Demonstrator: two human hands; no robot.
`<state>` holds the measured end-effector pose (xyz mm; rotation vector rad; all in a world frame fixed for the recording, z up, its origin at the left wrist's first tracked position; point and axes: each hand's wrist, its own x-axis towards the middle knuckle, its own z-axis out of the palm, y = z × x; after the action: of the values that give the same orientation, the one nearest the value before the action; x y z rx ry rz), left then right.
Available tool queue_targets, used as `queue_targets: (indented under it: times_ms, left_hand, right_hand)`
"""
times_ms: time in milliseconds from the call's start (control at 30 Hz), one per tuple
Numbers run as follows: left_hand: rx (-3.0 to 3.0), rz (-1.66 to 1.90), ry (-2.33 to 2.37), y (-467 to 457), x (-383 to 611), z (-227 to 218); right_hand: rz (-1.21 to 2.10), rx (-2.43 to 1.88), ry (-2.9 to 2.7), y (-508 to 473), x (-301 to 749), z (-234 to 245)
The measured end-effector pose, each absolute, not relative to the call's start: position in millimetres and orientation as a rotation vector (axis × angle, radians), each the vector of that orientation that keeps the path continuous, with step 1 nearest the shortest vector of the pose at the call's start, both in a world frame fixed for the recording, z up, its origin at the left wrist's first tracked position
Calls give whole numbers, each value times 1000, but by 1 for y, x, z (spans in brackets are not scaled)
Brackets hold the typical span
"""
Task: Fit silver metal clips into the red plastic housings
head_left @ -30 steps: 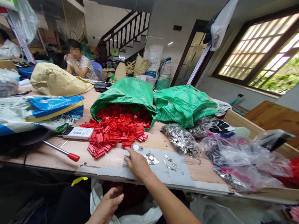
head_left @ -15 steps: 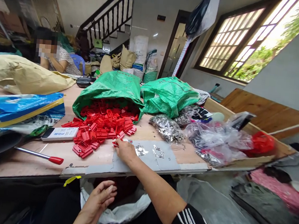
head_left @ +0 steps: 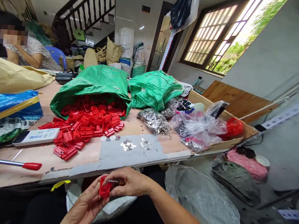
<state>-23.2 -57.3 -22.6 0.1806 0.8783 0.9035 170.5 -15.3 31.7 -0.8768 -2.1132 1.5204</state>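
Note:
Just below the table's front edge, my left hand [head_left: 88, 200] is closed on a small red plastic housing [head_left: 104, 189], its hollow side showing. My right hand [head_left: 132, 183] meets it from the right, pinching a thin metal rod-like piece [head_left: 113, 181] whose tip points at the housing. Whether the tip touches it I cannot tell. Behind the hands, a grey mat [head_left: 132, 159] bears two little groups of shiny metal bits [head_left: 127, 145]. To the left of the mat, a heap of red housings [head_left: 85, 124] spills from a green woven sack [head_left: 100, 78].
A second green sack [head_left: 155, 88] and a clear bag of metal parts [head_left: 154, 121] lie behind the mat. At right stands a wooden tray [head_left: 230, 146] with plastic bags. A red-handled lever [head_left: 31, 166] and white box [head_left: 37, 137] are at left. Another person [head_left: 36, 53] sits across the table.
My right hand has come back from the mat to my left hand. A red housing is now in my left hand, which was empty. The view has swung right.

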Motion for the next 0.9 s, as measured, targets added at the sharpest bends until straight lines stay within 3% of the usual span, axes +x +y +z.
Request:
queue_targets:
  times_ms: [100,267,333,900]
  left_hand:
    - [175,868,883,-57,-21,-15]
    - [169,882,840,-55,-20,-14]
    - [170,894,838,-54,-17,-16]
    - [506,1193,898,-45,-3,-26]
  right_hand:
    - [1444,-1099,-1906,-12,197,31]
    - [525,-1894,-1801,2,258,25]
    - [333,-2047,-1819,7,272,21]
    - [48,-2124,-1964,30,260,8]
